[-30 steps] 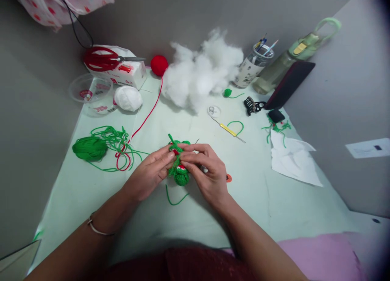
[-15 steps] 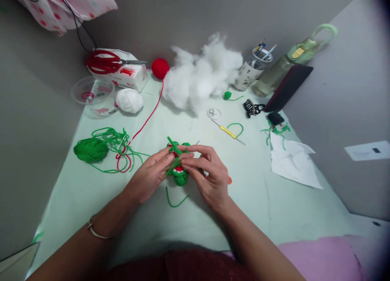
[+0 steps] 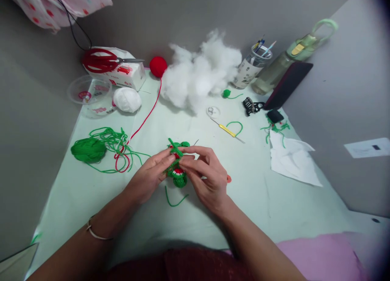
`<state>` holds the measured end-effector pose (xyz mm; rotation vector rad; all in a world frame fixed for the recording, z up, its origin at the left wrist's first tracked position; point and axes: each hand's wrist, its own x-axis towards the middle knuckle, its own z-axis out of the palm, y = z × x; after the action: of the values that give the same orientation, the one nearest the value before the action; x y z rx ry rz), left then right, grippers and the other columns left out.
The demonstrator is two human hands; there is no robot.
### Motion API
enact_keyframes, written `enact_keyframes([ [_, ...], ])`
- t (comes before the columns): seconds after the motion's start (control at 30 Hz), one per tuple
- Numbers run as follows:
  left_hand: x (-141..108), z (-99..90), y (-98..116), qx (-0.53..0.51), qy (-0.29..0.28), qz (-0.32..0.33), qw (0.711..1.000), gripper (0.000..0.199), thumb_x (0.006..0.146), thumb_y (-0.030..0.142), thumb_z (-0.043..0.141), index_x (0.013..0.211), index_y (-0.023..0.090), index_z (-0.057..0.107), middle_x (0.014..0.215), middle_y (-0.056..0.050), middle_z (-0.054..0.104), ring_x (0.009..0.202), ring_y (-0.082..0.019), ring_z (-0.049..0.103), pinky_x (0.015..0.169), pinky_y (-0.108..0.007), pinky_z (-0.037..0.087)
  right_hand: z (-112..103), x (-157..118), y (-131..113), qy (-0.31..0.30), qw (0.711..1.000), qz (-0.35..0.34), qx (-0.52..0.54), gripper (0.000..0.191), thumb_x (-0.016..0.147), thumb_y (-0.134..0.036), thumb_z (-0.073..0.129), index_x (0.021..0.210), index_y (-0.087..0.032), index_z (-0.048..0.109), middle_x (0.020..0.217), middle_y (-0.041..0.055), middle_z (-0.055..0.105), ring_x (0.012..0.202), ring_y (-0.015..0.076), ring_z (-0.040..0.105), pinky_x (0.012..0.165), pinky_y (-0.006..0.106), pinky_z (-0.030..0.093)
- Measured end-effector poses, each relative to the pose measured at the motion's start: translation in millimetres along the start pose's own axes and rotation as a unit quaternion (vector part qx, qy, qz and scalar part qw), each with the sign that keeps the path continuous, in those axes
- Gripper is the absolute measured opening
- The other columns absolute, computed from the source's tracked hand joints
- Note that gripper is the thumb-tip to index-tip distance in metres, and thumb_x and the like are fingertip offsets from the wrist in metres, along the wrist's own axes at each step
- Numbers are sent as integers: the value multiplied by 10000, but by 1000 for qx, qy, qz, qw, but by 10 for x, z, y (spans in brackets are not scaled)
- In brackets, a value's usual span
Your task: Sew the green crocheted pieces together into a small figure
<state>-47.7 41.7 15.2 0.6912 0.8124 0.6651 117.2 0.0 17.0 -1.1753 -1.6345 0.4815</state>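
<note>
A small crocheted piece (image 3: 179,180) in green, red and white is held over the middle of the table. My left hand (image 3: 150,171) grips its left side, thumb pressed on top. The fingers of my right hand (image 3: 209,175) are closed in a pinch at its right side, touching the stitches. Past my right fingers a thin dark tip (image 3: 196,142) sticks out, and an orange end (image 3: 229,178) shows beside the palm; whether they belong to one tool I cannot tell. Below lies a cut green yarn strand (image 3: 175,205).
Green yarn (image 3: 88,150) lies tangled at left, with a white ball (image 3: 127,100) and red ball (image 3: 158,66) behind. White stuffing (image 3: 201,77) is heaped at the back. Red scissors (image 3: 100,60) rest on a box. A yellow-handled hook (image 3: 227,130) lies right of centre, near a black hair claw (image 3: 252,106).
My right thumb and fingertips have shifted slightly left over the crocheted piece. My left hand keeps its grip, and the whole view has moved a little.
</note>
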Motion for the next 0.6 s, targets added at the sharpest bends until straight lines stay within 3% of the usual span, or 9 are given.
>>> enact_keyframes([
  [0.23, 16, -4, 13, -5, -20, 6, 1000, 410, 946, 370, 623, 1326, 218, 654, 1257, -110, 723, 1142, -282, 688, 974, -354, 526, -42, 64, 21, 82, 992, 77, -52, 165, 895, -63, 624, 907, -207, 703, 1086, 78, 649, 693, 112, 628, 526, 268, 504],
  [0.53, 22, -1, 24, -14, -21, 14, 1000, 347, 946, 346, 632, 1252, 190, 684, 1283, -109, 711, 1150, -276, 689, 1039, -370, 500, -80, 59, 1, 174, 983, 49, -40, 187, 884, -73, 649, 936, -236, 724, 1004, 57, 646, 756, 138, 621, 524, 264, 496],
  [0.6, 22, -1, 21, -14, -21, 15, 1000, 342, 949, 351, 628, 1246, 191, 685, 1267, -100, 719, 1146, -268, 690, 1028, -352, 504, -86, 47, 3, 169, 984, 34, -45, 202, 885, -66, 648, 951, -240, 725, 1000, 56, 644, 766, 141, 625, 522, 259, 492],
])
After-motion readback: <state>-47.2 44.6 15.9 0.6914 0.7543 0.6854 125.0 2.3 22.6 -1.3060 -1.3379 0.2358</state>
